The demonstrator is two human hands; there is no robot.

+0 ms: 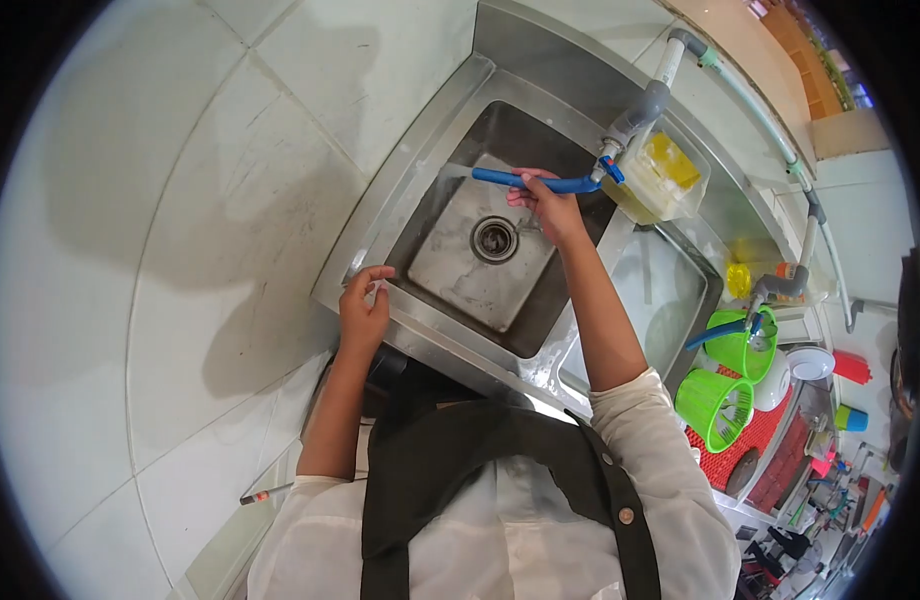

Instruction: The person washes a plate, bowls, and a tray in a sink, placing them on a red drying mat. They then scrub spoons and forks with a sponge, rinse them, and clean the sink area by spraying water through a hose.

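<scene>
My right hand (548,207) is closed round a blue hose (497,178) over the sink basin. The hose runs from a grey tap fitting with a small blue valve handle (611,170), and water sprays leftward from its free end. Below it lies the metal sink (450,255) with a round drain (495,240) in its floor; the basin looks wet. At the sink's front left edge is my left hand (364,305), with nothing in it. Its fingers are bent loosely, thumb apart from them.
A clear tub (670,180) with a yellow sponge stands behind the tap. To the right is a second basin (645,280) with water. Beyond it are green baskets (715,410), one holding cutlery, on a red mat (755,435). A tiled wall (210,200) borders the left side.
</scene>
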